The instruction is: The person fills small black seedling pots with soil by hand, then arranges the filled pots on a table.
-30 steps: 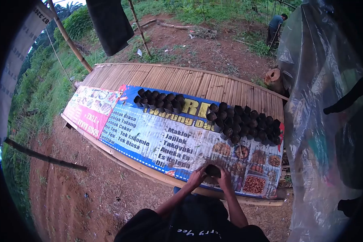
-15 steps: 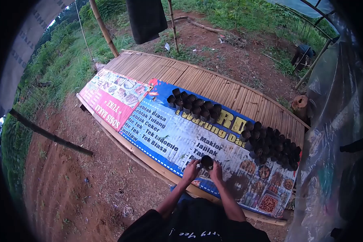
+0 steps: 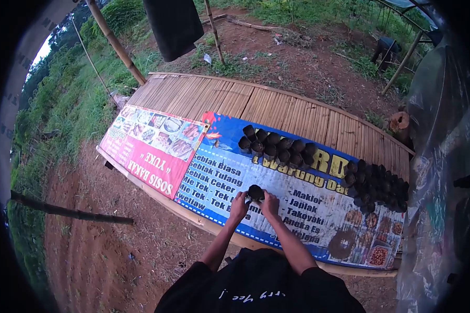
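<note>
Between my two hands is a small black seedling bag, its open mouth facing up, above the printed banner on the bamboo table. My left hand grips its left side and my right hand grips its right side. Beyond them, a group of upright black seedling bags stands in rows on the banner. A larger cluster of black bags is packed together to the right. What fills the held bag is too dark to tell.
The bamboo slat table extends behind the banner. A bamboo post and a hanging black sheet are at the far side. Clear plastic sheeting hangs on the right. Another person bends over in the back right.
Both hands have shifted left along the banner with the black seedling bag held between them. My view has turned slightly, while the standing bags look unmoved on the table.
</note>
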A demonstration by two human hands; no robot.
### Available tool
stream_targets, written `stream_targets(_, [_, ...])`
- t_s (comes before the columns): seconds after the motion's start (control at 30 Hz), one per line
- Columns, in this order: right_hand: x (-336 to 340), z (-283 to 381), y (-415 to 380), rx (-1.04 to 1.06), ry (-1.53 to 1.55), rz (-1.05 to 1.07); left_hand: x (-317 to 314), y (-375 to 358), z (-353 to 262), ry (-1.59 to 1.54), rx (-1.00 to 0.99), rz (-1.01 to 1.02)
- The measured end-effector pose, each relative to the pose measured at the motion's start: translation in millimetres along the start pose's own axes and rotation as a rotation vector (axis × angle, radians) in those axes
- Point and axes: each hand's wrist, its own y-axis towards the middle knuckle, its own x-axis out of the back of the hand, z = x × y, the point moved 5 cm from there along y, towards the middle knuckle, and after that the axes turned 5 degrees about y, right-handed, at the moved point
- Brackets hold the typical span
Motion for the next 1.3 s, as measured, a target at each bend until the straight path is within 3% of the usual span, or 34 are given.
stream_targets(0.13, [-25.0, 23.8, 33.3, -0.079, -0.048, -0.005, 11.7, 43.4, 37.2, -0.004, -0.089, -0.021])
stream_targets(0.37, [-45.2, 46.0, 93.3, -0.13, -0.074, -0.124, 19.9, 116.1, 71.5, -0.041, -0.034, 0.042])
stream_targets(0.77, [-44.1, 56.1, 133.4, -0.178, 0.03, -0.233, 28.5, 172.5, 73.6, -0.223, 0.049, 0.053])
stream_targets(1.0, [-48.9, 49.7, 131.3, -0.15, 0.06, -0.138, 29.4, 173.3, 75.7, -0.223, 0.058, 0.026])
stream_targets(1.1, [-39.7, 36.9, 115.5, -0.09, 0.124, -0.102, 27.3, 155.6, 81.1, -0.16, -0.06, -0.074])
stream_targets(1.23, [11.4, 9.1, 59.2, 0.015, 0.298, -0.158, 24.4, 100.5, 74.7, -0.201, -0.037, -0.116])
stream_targets(1.3, [49.4, -10.4, 16.4, 0.049, 0.236, -0.272, 22.7, 64.6, 69.4, -0.226, -0.067, -0.108])
